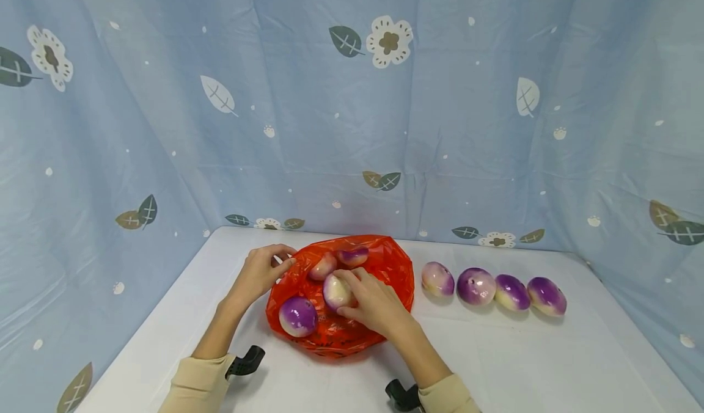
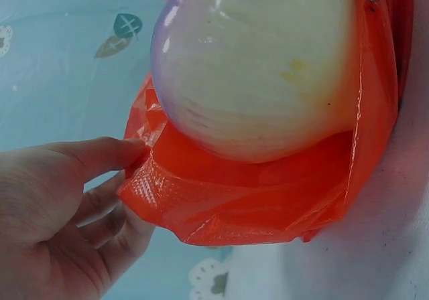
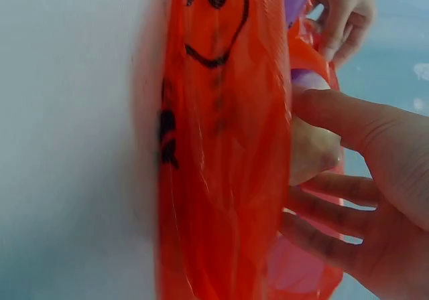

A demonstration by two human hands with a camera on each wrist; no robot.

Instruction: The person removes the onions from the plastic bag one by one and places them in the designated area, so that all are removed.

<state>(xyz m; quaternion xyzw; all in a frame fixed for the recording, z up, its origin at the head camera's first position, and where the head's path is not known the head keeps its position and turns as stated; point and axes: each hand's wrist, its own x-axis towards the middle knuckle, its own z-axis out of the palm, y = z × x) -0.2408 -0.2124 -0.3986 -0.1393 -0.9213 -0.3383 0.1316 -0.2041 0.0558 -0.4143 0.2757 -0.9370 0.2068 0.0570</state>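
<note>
1. R hand: fingers curled on a pale purple-white round onion inside the thin orange plastic bag.
2. L hand pinches the bag rim.
3. Onion prob. firm, smooth, slippery; grip round its middle. Bag flimsy, on the white tabletop.

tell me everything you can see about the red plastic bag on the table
The red plastic bag is thin, glossy and crinkled, lying open on the white table with its mouth spread wide. Black printing shows on its side in the right wrist view. Four purple-and-white onions sit in it. The left hand pinches its rim at the left edge; the right hand reaches inside, gripping one onion.
</note>
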